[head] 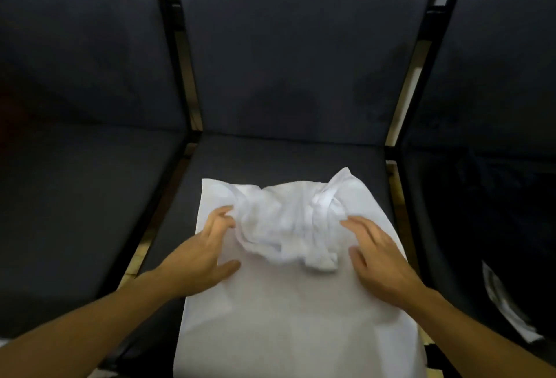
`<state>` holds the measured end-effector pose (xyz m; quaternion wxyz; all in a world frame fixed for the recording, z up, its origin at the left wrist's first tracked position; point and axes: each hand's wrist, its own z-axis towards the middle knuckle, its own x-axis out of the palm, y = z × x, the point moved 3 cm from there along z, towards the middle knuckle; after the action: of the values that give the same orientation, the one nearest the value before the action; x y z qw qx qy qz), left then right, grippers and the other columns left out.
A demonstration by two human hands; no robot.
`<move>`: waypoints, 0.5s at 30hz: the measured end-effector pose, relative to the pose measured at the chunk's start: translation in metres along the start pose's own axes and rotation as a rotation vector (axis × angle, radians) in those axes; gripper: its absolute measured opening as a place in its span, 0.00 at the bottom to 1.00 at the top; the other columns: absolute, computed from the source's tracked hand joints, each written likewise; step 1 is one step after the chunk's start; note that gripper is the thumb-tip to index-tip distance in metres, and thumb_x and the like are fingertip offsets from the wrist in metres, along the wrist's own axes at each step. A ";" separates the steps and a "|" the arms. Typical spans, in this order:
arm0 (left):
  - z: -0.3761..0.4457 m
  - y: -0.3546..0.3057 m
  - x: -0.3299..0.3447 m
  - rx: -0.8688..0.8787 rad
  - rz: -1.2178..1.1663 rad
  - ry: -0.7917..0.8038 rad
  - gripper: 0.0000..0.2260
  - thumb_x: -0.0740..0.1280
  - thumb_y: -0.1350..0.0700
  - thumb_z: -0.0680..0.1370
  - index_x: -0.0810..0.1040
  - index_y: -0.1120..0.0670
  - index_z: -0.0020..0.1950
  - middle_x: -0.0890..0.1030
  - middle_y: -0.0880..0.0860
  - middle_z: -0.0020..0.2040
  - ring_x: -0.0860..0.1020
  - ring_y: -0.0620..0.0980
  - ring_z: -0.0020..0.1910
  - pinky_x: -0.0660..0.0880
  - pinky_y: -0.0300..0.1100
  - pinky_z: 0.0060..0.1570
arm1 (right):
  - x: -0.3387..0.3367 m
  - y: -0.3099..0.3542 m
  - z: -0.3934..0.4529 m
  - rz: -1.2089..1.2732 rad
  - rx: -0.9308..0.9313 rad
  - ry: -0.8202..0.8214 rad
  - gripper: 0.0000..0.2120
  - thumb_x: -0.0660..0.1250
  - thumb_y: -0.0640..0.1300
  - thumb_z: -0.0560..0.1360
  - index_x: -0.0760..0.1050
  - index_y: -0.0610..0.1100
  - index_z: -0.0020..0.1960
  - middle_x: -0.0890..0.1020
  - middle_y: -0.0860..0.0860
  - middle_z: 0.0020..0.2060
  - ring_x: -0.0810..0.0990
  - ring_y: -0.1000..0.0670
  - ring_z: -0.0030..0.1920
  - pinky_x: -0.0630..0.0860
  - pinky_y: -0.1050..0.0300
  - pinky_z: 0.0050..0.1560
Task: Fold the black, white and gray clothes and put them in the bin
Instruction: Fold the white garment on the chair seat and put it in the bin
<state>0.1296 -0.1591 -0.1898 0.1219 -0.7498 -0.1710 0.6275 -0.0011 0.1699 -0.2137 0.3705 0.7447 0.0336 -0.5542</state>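
A white garment (pixel 301 302) lies spread over the seat of the middle chair (pixel 270 161) in a row of dark padded chairs, filling the lower centre of the frame and hanging off the seat's near edge. Its lower part is flat and smooth; its upper part, near the middle of the frame, is bunched into a crumpled heap with a strap or neckband showing at the upper right of the heap.

The left hand (pixel 207 245) rests on the cloth at the left edge of the heap. Its fingers (pixel 224 216) are slightly bent and touch the bunched fabric, with the thumb spread out flat on the smooth part; whether they pinch any cloth I cannot tell. The right hand (pixel 379 254) lies on the right side of the garment, fingers (pixel 358 224) spread and nearly straight, fingertips at the edge of the heap, holding nothing.

On the chair at the right edge of the frame sits a dark pile (pixel 487 227), with a pale strip of something (pixel 505 308) below it.
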 end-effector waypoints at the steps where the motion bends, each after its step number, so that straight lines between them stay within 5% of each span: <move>1: -0.001 0.007 0.006 0.018 0.011 0.035 0.34 0.67 0.38 0.77 0.56 0.45 0.76 0.52 0.41 0.80 0.75 0.50 0.67 0.73 0.42 0.67 | 0.002 -0.006 0.000 -0.051 0.002 -0.006 0.24 0.52 0.50 0.80 0.66 0.52 0.75 0.65 0.52 0.76 0.63 0.50 0.76 0.57 0.57 0.77; 4: 0.000 0.018 0.013 0.027 0.060 0.084 0.39 0.62 0.35 0.78 0.49 0.47 0.82 0.54 0.46 0.82 0.57 0.48 0.80 0.55 0.41 0.77 | 0.007 -0.011 0.002 -0.151 0.012 -0.041 0.27 0.45 0.55 0.80 0.67 0.51 0.75 0.65 0.51 0.77 0.62 0.49 0.77 0.57 0.54 0.77; 8: 0.025 0.025 0.007 0.066 0.195 0.121 0.37 0.57 0.36 0.79 0.46 0.47 0.83 0.48 0.47 0.84 0.45 0.45 0.82 0.46 0.44 0.80 | 0.005 -0.017 0.025 -0.225 0.047 -0.018 0.31 0.39 0.58 0.79 0.62 0.54 0.78 0.59 0.50 0.80 0.56 0.47 0.79 0.55 0.49 0.80; 11: 0.053 0.039 -0.008 0.053 0.301 0.138 0.38 0.49 0.35 0.76 0.45 0.47 0.84 0.46 0.50 0.84 0.42 0.47 0.82 0.46 0.48 0.81 | -0.002 -0.022 0.058 -0.229 0.045 -0.024 0.26 0.45 0.54 0.82 0.61 0.54 0.78 0.56 0.49 0.80 0.54 0.46 0.80 0.54 0.48 0.80; 13: 0.071 0.034 -0.021 -0.036 0.316 0.129 0.35 0.55 0.39 0.80 0.46 0.46 0.83 0.45 0.51 0.84 0.45 0.51 0.82 0.51 0.48 0.80 | -0.014 -0.013 0.080 -0.223 0.098 -0.024 0.23 0.54 0.47 0.83 0.63 0.53 0.77 0.58 0.49 0.79 0.56 0.45 0.79 0.56 0.50 0.79; 15: 0.078 0.007 -0.026 -0.097 0.221 0.014 0.26 0.61 0.46 0.82 0.62 0.49 0.79 0.58 0.51 0.79 0.59 0.54 0.78 0.66 0.47 0.72 | -0.023 0.009 0.089 -0.194 0.114 -0.109 0.15 0.58 0.45 0.82 0.74 0.49 0.67 0.71 0.49 0.69 0.67 0.46 0.70 0.67 0.53 0.70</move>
<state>0.0500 -0.1788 -0.1836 0.0167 -0.7735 -0.1166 0.6228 -0.0770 0.1192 -0.1993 0.2735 0.7265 0.0540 -0.6281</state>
